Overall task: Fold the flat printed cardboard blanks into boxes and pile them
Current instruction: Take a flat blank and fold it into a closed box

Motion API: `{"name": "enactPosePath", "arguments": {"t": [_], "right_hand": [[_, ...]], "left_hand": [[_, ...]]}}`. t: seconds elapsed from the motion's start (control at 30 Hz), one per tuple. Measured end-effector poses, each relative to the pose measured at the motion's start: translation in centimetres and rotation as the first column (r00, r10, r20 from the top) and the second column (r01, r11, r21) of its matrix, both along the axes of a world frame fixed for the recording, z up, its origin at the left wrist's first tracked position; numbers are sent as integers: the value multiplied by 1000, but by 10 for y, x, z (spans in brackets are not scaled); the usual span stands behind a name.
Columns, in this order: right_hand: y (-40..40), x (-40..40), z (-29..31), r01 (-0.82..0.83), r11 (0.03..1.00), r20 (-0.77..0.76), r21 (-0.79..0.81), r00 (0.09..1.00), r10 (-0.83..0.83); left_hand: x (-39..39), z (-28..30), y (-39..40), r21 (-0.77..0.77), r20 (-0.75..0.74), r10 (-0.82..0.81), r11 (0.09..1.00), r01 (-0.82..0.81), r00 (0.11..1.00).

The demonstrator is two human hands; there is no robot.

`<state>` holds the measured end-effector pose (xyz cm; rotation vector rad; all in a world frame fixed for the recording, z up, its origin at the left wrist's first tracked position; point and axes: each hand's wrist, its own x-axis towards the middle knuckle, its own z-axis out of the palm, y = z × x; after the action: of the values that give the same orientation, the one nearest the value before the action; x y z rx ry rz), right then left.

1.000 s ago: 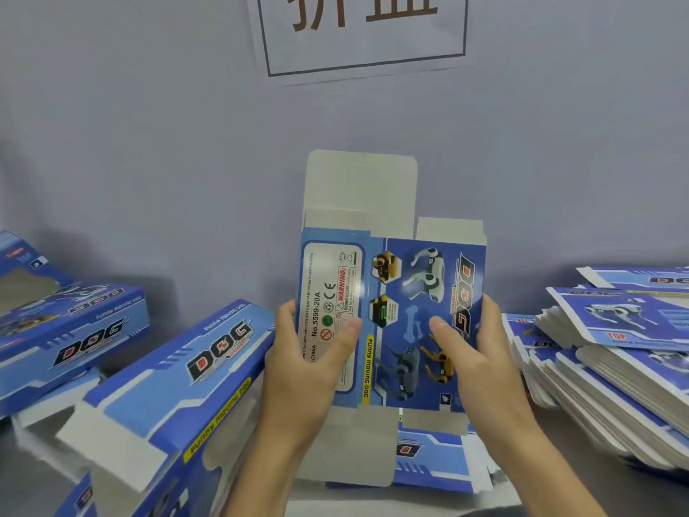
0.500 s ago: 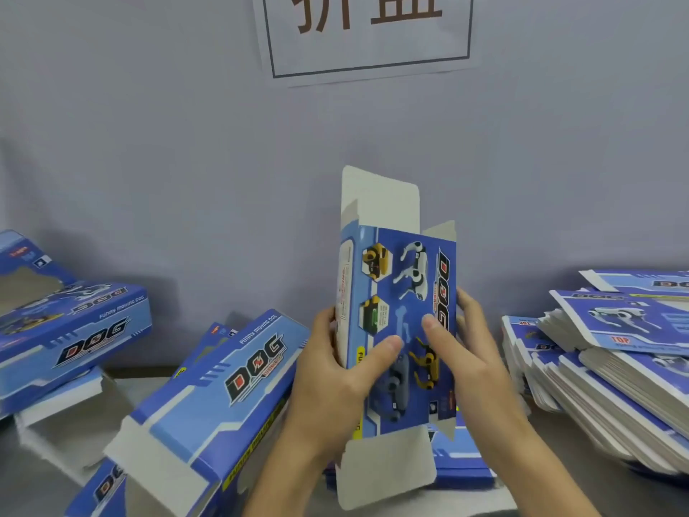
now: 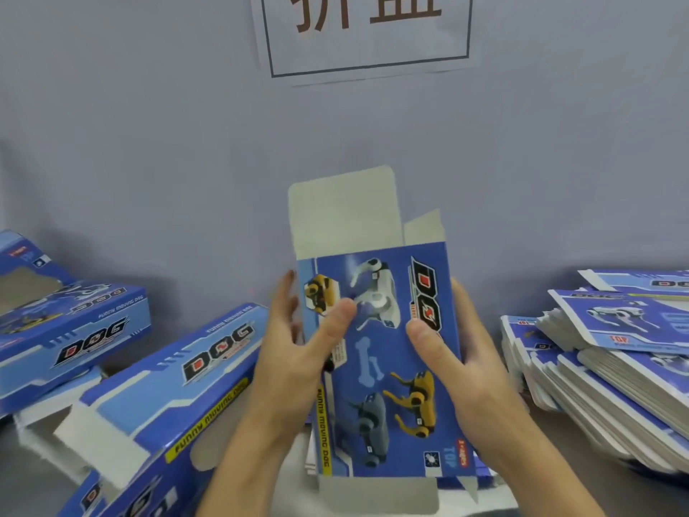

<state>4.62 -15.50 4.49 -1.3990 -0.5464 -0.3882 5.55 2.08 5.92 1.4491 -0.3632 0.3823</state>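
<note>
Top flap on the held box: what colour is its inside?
Plain grey-white, unprinted top flap, seen in the head view.

Both bare forearms rise from the bottom of the frame toward its centre. The left hand (image 3: 298,352) has its thumb laid across the front of the box (image 3: 376,363) and its fingers extended up behind the left edge. The right hand (image 3: 458,352) clasps the right edge, thumb in front, fingers wrapped behind.
</note>
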Motion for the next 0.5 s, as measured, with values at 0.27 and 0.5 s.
{"name": "enactPosePath", "arguments": {"t": [0.27,0.5], "right_hand": [[6,-2,7,31,999,69,22,997,-32],[7,-5,10,-22,994,82,105,997,14]], "left_hand": [[-11,12,1,0,198,32,999,-32,980],[-20,16,-19,46,314,11,999,-27,949]]}}
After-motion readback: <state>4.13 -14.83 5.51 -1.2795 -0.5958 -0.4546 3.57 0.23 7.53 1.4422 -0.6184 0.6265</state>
